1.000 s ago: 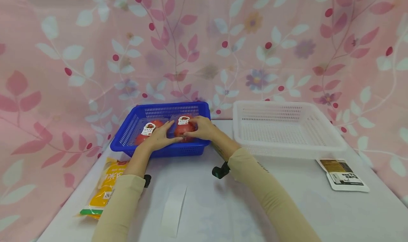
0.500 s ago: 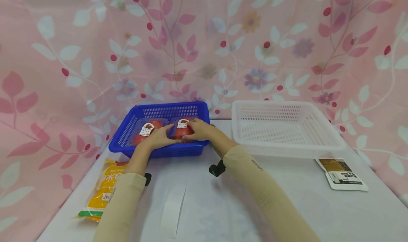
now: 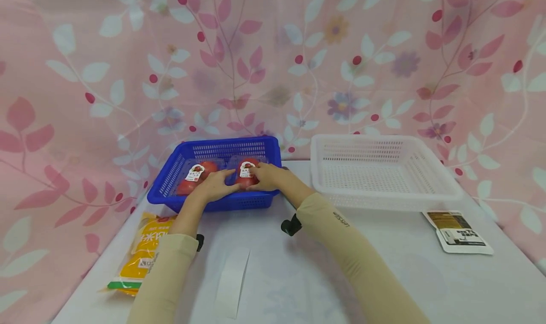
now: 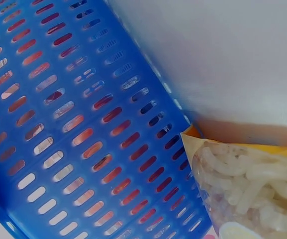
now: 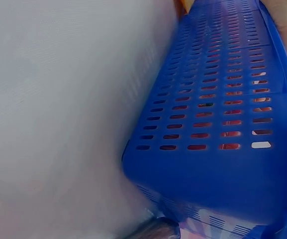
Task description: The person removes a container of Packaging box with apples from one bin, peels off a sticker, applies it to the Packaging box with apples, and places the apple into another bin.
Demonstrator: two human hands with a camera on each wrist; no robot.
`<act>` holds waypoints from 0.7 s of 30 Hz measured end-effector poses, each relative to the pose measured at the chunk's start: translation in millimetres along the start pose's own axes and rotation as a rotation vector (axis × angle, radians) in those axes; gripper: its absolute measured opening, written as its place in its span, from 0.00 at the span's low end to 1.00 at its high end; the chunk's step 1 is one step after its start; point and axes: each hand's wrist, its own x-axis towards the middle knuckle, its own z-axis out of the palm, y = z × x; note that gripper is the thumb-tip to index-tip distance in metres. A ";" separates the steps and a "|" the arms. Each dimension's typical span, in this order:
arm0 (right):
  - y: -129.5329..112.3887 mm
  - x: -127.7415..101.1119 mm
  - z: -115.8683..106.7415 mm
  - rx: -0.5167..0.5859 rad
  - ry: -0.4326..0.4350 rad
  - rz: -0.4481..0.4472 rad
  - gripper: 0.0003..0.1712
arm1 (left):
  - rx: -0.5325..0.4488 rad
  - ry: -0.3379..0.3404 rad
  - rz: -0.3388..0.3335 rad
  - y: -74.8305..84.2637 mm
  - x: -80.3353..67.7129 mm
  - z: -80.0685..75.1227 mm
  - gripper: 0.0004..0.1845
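Observation:
Two clear plastic packs of red, tomato-like produce with white labels sit in the blue basket [image 3: 213,203]: a left pack [image 3: 197,172] and a right pack [image 3: 247,173]. My left hand [image 3: 214,185] reaches over the front rim between them, thumb and fingers spread, near the right pack's left side. My right hand [image 3: 269,177] holds the right pack at its right side, fingers bent over the top and thumb towards the front. In the left wrist view, the basket's slotted wall [image 4: 98,129] hides most of the packs. The right wrist view shows a hand's edge [image 5: 285,20] at the rim.
A white basket [image 3: 384,201] stands to the right of the blue one. A yellow bag [image 3: 142,253] of pale curled food lies at the left. A flat brown-and-white pouch [image 3: 459,234] lies at the right. A paper strip [image 3: 232,283] lies on the table in front.
The right pack has shifted down and turned flatter, with its label now facing up beside the left pack. Both hands have lowered slightly with it, and the left fingers have drawn back a little.

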 end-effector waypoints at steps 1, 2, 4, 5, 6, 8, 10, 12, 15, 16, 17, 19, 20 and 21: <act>0.0 0.1 0.4 -0.007 0.004 -0.002 0.41 | 0.011 0.005 0.006 0.5 -0.3 -0.1 0.40; -0.1 0.1 0.7 -0.010 0.006 -0.003 0.41 | 0.021 0.008 0.011 1.1 -0.9 -0.2 0.39; -0.4 -0.1 1.1 -0.015 0.006 0.003 0.40 | 0.032 0.011 0.013 2.4 -2.0 -0.4 0.38; -0.6 -0.5 1.2 -0.015 0.007 0.006 0.40 | 0.035 0.010 0.010 3.0 -2.6 -0.5 0.38; -0.8 -0.7 1.4 -0.011 0.006 0.012 0.39 | 0.034 0.011 0.002 3.6 -3.3 -0.6 0.37; -0.9 -2.8 1.7 -0.004 0.012 0.017 0.37 | 0.035 0.009 -0.012 5.8 -4.2 -0.4 0.35; -0.8 -4.4 2.5 -0.014 0.031 0.010 0.34 | 0.043 0.015 -0.021 7.4 -4.8 0.0 0.34; -0.8 -5.8 4.1 -0.029 0.063 -0.009 0.30 | 0.066 0.028 -0.022 8.1 -5.1 0.7 0.33; 0.0 -7.9 7.9 -0.063 0.143 -0.051 0.25 | 0.103 0.053 -0.025 8.8 -5.8 1.9 0.31; 0.3 -8.9 9.2 -0.074 0.174 -0.064 0.23 | 0.113 0.063 -0.027 8.8 -5.9 2.3 0.31; 0.6 -10.1 10.3 -0.073 0.206 -0.070 0.22 | 0.124 0.071 -0.028 8.8 -6.3 2.8 0.31; 1.4 -13.0 12.5 -0.077 0.280 -0.070 0.20 | 0.139 0.091 -0.029 9.3 -7.4 3.7 0.29; 1.8 -14.5 13.4 -0.075 0.315 -0.066 0.19 | 0.146 0.103 -0.030 9.5 -7.9 4.2 0.29; 2.3 -16.2 14.3 -0.074 0.342 -0.056 0.19 | 0.151 0.116 -0.033 9.9 -8.6 4.5 0.28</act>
